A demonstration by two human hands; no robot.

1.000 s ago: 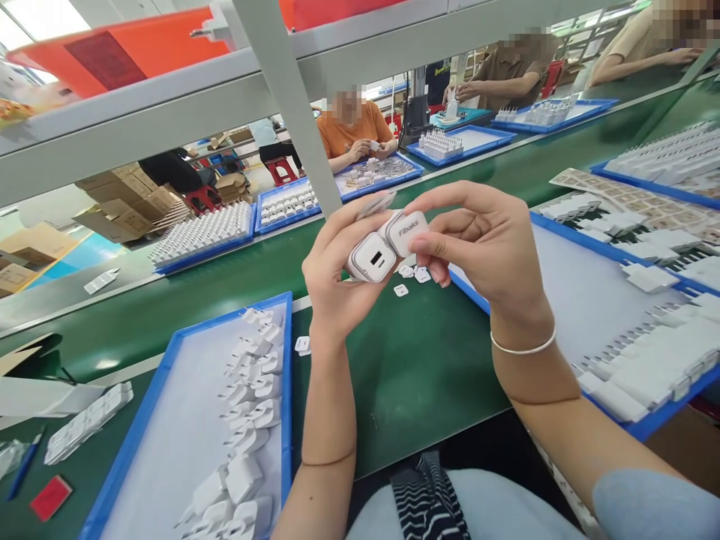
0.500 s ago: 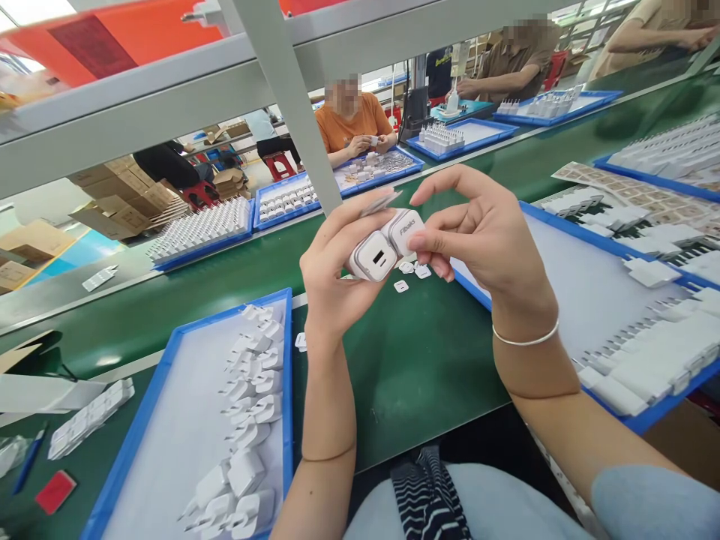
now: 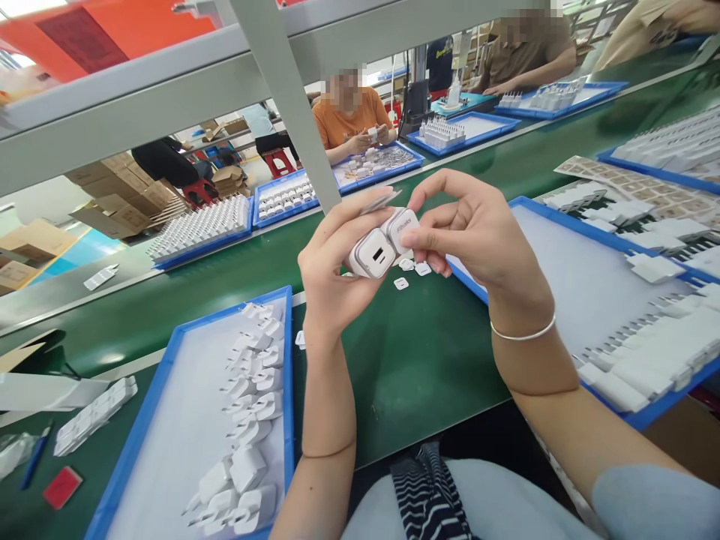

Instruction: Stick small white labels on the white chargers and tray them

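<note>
My left hand [image 3: 331, 262] is wrapped round two white chargers side by side. The nearer charger [image 3: 372, 255] shows its face with a dark port and a smaller slot. The other charger [image 3: 400, 225], with grey lettering on its side, sits to its right. Thin flat pieces [image 3: 382, 201] stick out between the fingers of my left hand. My right hand [image 3: 466, 225] has its thumb on the lettered charger, with the forefinger curled near its top; its other fingers are partly hidden. Small white plates [image 3: 400, 283] lie on the green surface below.
A blue-rimmed tray [image 3: 174, 337] with several chargers stands at the left, another tray [image 3: 520, 202] at the right. A grey metal post [image 3: 286, 97] rises ahead. A red block [image 3: 63, 487] lies at lower left. People sit across the green belt [image 3: 225, 262].
My right forefinger has come down toward the top of the lettered charger, and the thumb has slid slightly left on it. My left hand has hardly moved.
</note>
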